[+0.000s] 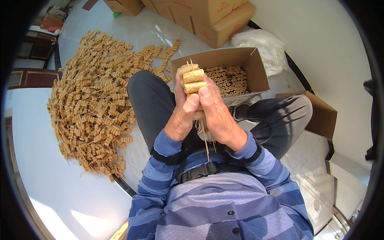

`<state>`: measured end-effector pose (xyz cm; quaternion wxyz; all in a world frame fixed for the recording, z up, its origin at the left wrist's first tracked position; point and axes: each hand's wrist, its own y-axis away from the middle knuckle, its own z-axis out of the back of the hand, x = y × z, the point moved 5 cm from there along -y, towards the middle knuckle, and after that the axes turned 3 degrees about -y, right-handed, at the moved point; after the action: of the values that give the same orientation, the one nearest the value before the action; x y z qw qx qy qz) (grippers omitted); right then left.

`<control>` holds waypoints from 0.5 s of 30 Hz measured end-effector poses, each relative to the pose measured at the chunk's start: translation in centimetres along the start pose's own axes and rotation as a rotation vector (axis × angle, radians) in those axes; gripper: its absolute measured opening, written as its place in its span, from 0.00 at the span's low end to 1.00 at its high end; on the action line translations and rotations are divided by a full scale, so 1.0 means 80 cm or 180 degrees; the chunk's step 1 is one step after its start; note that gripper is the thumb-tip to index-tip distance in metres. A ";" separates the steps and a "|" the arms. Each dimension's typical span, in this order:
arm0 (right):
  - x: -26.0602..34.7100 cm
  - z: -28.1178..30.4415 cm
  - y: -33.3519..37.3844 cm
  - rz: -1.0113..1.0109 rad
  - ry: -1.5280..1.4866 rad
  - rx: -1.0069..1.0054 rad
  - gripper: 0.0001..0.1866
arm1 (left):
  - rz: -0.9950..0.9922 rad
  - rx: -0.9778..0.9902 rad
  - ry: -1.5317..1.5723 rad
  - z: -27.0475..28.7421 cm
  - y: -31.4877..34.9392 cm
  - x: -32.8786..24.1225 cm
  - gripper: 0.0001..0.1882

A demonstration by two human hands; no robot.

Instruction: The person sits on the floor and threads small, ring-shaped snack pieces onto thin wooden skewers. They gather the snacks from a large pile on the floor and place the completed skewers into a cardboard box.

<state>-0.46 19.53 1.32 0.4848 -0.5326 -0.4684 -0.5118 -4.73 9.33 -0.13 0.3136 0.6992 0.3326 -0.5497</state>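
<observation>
My left hand (181,120) and my right hand (221,121) are closed together round a small bundle of skewered rolls (194,75), pale tan and cylindrical. Both thumbs press on the near side of the rolls. Thin stick ends poke out above the bundle, and longer sticks hang below my palms toward my waist. Just beyond my hands stands an open cardboard box (258,69), partly filled with similar skewered rolls (234,82), some showing their hollow round ends. My fingers on the far side of the bundle are mostly hidden.
A large heap of skewered rolls (92,104) covers the floor to my left. Closed cartons (200,20) are stacked at the back, with crumpled white plastic (262,50) beside them. Another cardboard box (320,114) sits past my right knee, near the white wall (328,48).
</observation>
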 end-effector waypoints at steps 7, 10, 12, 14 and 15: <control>-0.014 0.031 -0.007 -0.0183 -0.0374 -0.0238 0.40 | 0.0380 0.0045 0.0806 -0.024 -0.030 -0.004 0.46; -0.011 0.046 -0.009 -0.0082 -0.0331 -0.0284 0.38 | 0.0297 0.0111 0.0838 -0.035 -0.045 -0.008 0.45; -0.012 0.055 -0.014 -0.0044 -0.0348 -0.0233 0.38 | 0.0291 0.0148 0.0823 -0.041 -0.057 -0.008 0.44; -0.014 0.064 -0.019 0.0002 -0.0340 -0.0233 0.37 | 0.0303 0.0119 0.0805 -0.045 -0.067 -0.006 0.43; -0.016 0.069 -0.022 0.0021 -0.0370 -0.0225 0.37 | 0.0312 0.0141 0.0850 -0.048 -0.072 -0.004 0.42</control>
<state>-1.77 25.15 0.03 0.4394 -0.5797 -0.4756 -0.4946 -7.30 15.74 0.54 0.2776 0.7882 0.3247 -0.4430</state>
